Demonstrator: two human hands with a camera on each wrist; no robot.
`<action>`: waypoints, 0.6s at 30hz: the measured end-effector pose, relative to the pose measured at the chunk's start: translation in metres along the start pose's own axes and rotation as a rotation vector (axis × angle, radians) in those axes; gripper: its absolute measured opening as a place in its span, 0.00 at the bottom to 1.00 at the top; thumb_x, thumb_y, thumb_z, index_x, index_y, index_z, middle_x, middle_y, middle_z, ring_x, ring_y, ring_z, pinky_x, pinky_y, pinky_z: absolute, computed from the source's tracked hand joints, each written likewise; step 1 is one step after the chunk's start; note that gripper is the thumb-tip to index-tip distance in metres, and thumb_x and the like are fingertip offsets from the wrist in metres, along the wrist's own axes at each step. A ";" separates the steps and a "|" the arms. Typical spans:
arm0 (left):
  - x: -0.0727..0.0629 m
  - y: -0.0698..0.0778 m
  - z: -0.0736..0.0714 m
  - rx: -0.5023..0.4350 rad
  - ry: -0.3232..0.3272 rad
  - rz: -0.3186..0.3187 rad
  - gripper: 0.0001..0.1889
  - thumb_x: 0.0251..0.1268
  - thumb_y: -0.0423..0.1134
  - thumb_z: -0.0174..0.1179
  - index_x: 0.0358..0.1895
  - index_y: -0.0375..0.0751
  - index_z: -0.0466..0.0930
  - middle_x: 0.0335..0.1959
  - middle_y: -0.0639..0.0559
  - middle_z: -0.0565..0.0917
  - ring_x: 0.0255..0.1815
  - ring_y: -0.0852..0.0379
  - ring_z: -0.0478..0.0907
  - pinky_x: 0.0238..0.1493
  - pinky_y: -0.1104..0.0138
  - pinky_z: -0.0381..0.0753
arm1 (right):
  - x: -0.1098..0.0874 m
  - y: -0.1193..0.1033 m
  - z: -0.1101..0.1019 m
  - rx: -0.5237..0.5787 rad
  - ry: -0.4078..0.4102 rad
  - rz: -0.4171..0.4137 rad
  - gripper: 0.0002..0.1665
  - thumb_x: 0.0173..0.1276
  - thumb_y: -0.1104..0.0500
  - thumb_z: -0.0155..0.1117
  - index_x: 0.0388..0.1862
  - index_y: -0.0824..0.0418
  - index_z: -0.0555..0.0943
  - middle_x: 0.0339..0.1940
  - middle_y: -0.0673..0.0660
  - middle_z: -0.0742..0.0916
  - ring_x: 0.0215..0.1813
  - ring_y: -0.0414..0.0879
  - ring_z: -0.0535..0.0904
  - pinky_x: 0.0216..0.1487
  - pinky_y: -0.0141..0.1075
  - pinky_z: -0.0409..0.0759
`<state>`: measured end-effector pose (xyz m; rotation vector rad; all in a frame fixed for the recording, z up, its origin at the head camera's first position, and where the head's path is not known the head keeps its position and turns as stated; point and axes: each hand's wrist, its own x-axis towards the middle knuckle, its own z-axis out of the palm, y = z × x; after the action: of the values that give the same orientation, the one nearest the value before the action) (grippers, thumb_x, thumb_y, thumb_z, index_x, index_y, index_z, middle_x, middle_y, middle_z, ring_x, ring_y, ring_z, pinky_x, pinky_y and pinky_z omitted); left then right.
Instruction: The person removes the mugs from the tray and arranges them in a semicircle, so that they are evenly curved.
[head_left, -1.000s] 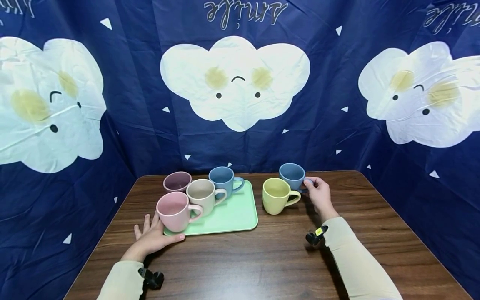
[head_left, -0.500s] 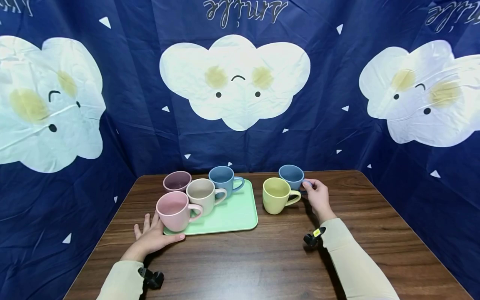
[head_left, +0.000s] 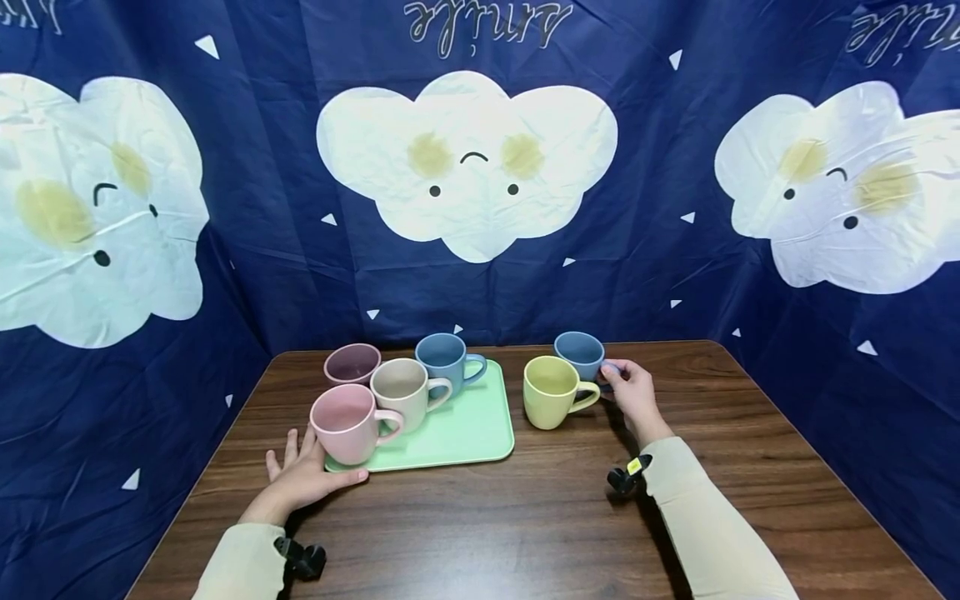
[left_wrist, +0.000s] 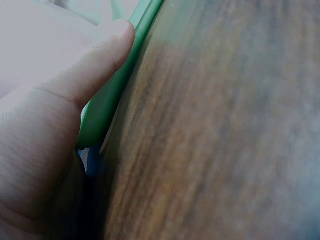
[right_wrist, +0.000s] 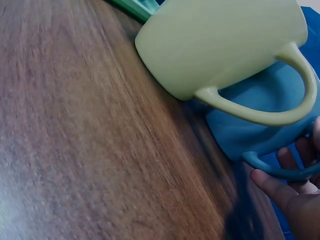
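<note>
My right hand (head_left: 633,398) pinches the handle of a blue mug (head_left: 577,350) at the back right of the table. This mug stands upright just behind a yellow-green mug (head_left: 546,402), which hides part of it. In the right wrist view, thumb and fingers close on the blue handle (right_wrist: 285,172). My left hand (head_left: 298,483) lies spread at the near left corner of a light green tray (head_left: 472,437). Its thumb (left_wrist: 107,57) runs along the tray's front edge, its fingers beside a pink mug (head_left: 343,429) on the tray.
A beige mug (head_left: 401,404) and another blue mug (head_left: 441,360) stand on the tray, handles to the right. Behind the pink mug is a purple mug (head_left: 351,367), its base hidden. A dark blue cloth (head_left: 660,275) hangs right behind the wooden table (head_left: 465,533).
The blue mug in my right hand has shifted slightly nearer and to the left, towards the yellow-green mug. My left hand and the tray keep their places.
</note>
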<state>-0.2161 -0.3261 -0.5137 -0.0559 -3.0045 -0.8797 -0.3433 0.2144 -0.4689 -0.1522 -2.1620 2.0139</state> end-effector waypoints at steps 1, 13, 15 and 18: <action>0.000 0.000 0.000 0.001 -0.001 -0.002 0.70 0.44 0.77 0.67 0.79 0.29 0.47 0.79 0.23 0.40 0.76 0.18 0.25 0.58 0.24 0.13 | 0.000 -0.001 0.000 -0.005 -0.008 0.002 0.17 0.78 0.63 0.58 0.57 0.75 0.76 0.42 0.62 0.85 0.40 0.41 0.83 0.36 0.32 0.85; 0.000 0.000 0.000 0.005 0.002 -0.005 0.69 0.45 0.76 0.67 0.80 0.30 0.46 0.79 0.24 0.40 0.76 0.18 0.25 0.59 0.25 0.13 | 0.006 -0.013 -0.007 -0.103 -0.035 0.022 0.19 0.81 0.56 0.53 0.55 0.73 0.76 0.45 0.63 0.85 0.47 0.50 0.83 0.48 0.41 0.83; 0.000 0.000 0.000 0.007 0.002 -0.005 0.69 0.45 0.77 0.67 0.80 0.30 0.46 0.80 0.25 0.40 0.76 0.18 0.26 0.59 0.25 0.13 | 0.007 -0.018 -0.007 -0.140 0.008 -0.003 0.19 0.81 0.55 0.54 0.54 0.72 0.77 0.45 0.59 0.85 0.47 0.47 0.81 0.48 0.37 0.80; 0.000 0.001 0.000 0.001 -0.007 -0.004 0.69 0.46 0.77 0.66 0.80 0.31 0.46 0.80 0.26 0.40 0.76 0.18 0.25 0.59 0.24 0.14 | 0.009 -0.027 -0.003 -0.177 0.087 -0.067 0.18 0.80 0.56 0.54 0.52 0.72 0.78 0.44 0.60 0.84 0.47 0.45 0.77 0.49 0.33 0.74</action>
<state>-0.2156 -0.3252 -0.5125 -0.0524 -3.0129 -0.8805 -0.3503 0.2176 -0.4412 -0.1859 -2.2566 1.7463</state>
